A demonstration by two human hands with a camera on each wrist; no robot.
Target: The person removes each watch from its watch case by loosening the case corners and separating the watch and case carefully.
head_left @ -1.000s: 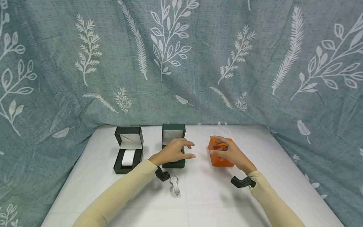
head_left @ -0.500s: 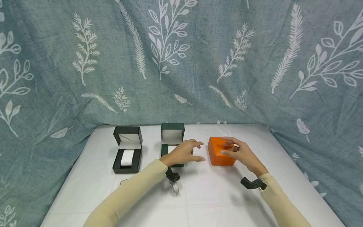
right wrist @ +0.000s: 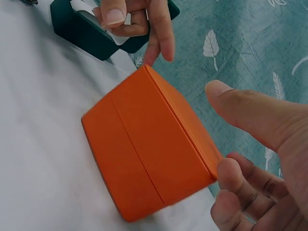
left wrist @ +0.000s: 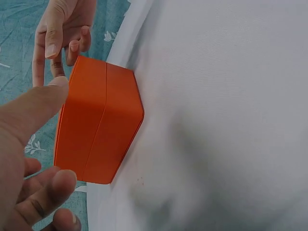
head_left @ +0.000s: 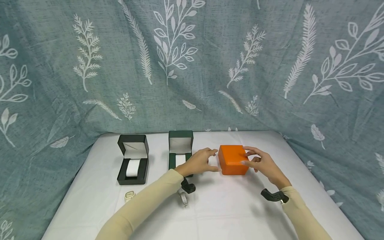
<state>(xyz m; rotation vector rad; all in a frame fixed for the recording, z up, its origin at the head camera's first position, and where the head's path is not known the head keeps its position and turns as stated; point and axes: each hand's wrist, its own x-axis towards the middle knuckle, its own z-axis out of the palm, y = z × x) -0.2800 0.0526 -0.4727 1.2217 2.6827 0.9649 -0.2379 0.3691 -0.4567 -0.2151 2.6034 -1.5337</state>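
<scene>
An orange lidded box stands closed on the right half of the white table. Beside its left face is my left hand, thumb and fingers spread apart and holding nothing. At its right side is my right hand, fingers slightly bent. In the right wrist view those fingertips meet or nearly meet a lower corner of the box, while the thumb stays off it. Whether the left hand touches the box is unclear.
A black watch box and a dark green watch box stand with lids raised, white cushions inside. One wristwatch lies partly behind the left wrist camera; another watch lies by the left sleeve. A patterned cloth hangs behind.
Both hands have shifted right. The right hand has gone from over the orange box to its right side, and the left hand has come up to its left side.
</scene>
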